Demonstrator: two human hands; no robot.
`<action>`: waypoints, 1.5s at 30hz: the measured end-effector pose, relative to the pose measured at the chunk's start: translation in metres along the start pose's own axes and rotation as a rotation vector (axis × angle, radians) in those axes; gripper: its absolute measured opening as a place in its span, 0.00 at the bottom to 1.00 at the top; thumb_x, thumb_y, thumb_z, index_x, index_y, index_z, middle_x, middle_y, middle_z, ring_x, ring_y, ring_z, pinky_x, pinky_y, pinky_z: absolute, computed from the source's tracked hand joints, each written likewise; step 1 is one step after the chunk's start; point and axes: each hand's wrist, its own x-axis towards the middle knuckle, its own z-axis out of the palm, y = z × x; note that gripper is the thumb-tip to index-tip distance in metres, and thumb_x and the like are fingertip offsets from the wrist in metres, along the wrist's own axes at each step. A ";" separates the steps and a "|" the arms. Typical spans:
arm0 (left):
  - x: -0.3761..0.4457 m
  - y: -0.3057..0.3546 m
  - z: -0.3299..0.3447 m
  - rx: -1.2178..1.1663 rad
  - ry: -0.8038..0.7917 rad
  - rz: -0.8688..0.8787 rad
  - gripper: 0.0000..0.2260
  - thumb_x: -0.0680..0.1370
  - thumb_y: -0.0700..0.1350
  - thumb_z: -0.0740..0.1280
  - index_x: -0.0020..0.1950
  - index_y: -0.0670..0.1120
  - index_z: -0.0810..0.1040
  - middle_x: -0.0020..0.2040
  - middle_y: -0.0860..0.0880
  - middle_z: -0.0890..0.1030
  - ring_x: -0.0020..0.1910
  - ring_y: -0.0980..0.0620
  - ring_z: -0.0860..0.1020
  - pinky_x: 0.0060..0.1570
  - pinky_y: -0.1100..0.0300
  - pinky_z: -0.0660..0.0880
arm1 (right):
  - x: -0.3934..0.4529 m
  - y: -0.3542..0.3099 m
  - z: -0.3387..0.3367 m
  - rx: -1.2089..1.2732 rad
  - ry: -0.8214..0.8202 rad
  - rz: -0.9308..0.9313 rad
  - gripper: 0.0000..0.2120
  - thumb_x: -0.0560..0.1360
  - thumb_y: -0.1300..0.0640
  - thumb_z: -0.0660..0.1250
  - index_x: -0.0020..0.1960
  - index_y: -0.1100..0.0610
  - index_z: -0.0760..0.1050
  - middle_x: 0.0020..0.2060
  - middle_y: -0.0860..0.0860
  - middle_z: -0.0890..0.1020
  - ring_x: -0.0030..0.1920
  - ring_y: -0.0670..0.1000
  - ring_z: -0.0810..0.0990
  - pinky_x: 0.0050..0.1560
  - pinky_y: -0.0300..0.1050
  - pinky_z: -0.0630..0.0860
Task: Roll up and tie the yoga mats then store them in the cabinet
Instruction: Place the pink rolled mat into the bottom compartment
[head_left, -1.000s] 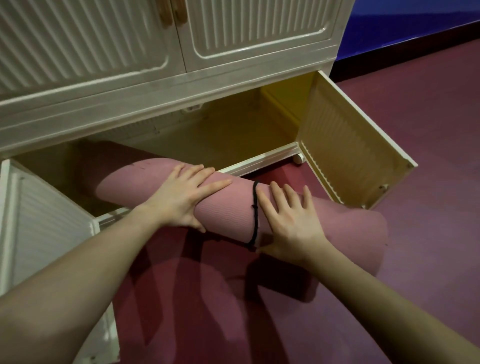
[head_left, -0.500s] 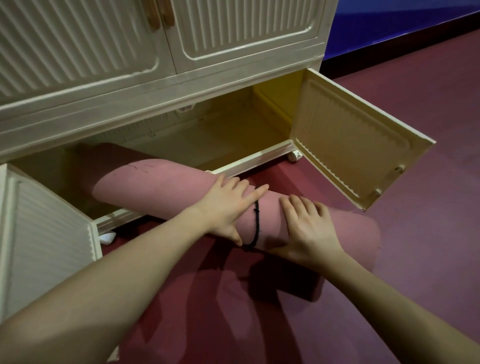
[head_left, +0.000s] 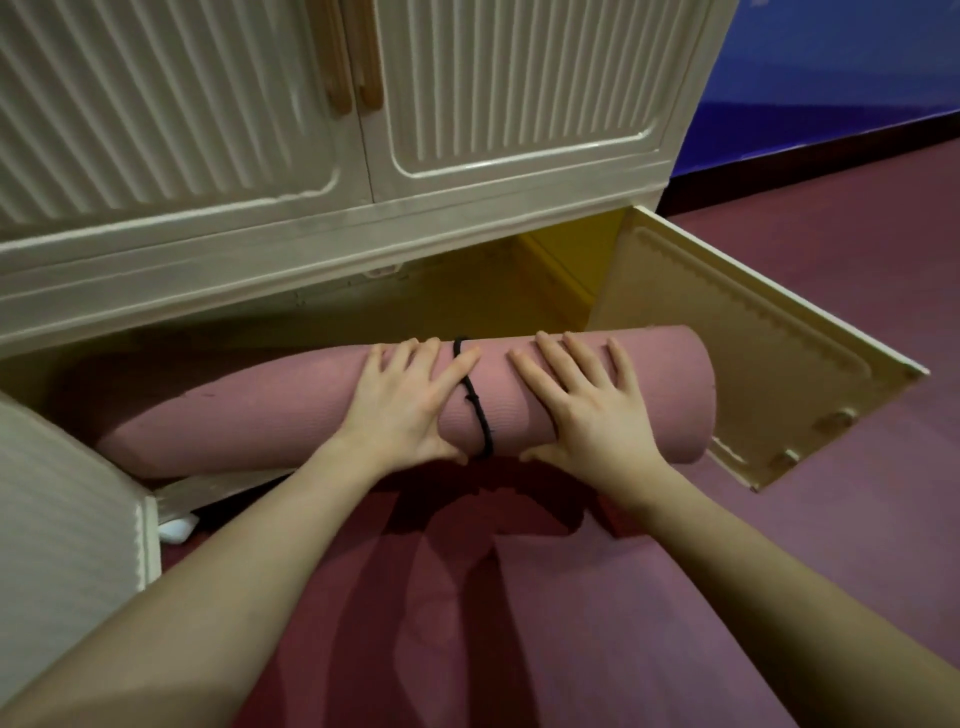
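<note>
The pink mat (head_left: 291, 410) is already rolled and bound with a black cord (head_left: 475, 400), so rolling and tying look finished for this one. It lies across the sill of the cabinet (head_left: 363, 228), its left end inside the open lower compartment, its right end by the open door (head_left: 769, 374). The left hand (head_left: 410, 400) and right hand (head_left: 587, 410) press on it, fingers spread. Pushing it fully in and closing up seem to remain.
</note>
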 end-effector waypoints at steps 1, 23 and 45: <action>0.005 -0.004 0.002 -0.011 0.005 -0.019 0.53 0.51 0.71 0.74 0.71 0.48 0.69 0.61 0.37 0.76 0.56 0.37 0.75 0.54 0.42 0.72 | 0.009 0.004 0.002 -0.010 -0.008 -0.007 0.56 0.50 0.36 0.79 0.73 0.50 0.62 0.70 0.56 0.70 0.69 0.60 0.69 0.65 0.66 0.62; 0.013 -0.010 0.058 -0.001 0.243 -0.007 0.35 0.68 0.66 0.65 0.72 0.53 0.66 0.62 0.36 0.74 0.63 0.34 0.72 0.60 0.35 0.64 | 0.072 0.047 0.051 0.128 -0.194 -0.137 0.50 0.60 0.27 0.64 0.75 0.50 0.57 0.69 0.56 0.70 0.69 0.61 0.68 0.65 0.67 0.61; 0.022 -0.008 0.018 0.122 0.018 -0.118 0.53 0.53 0.67 0.77 0.73 0.54 0.60 0.61 0.34 0.75 0.55 0.34 0.75 0.52 0.37 0.71 | 0.056 0.058 0.051 -0.050 0.015 -0.296 0.58 0.52 0.38 0.79 0.73 0.59 0.59 0.66 0.65 0.71 0.65 0.65 0.71 0.61 0.71 0.64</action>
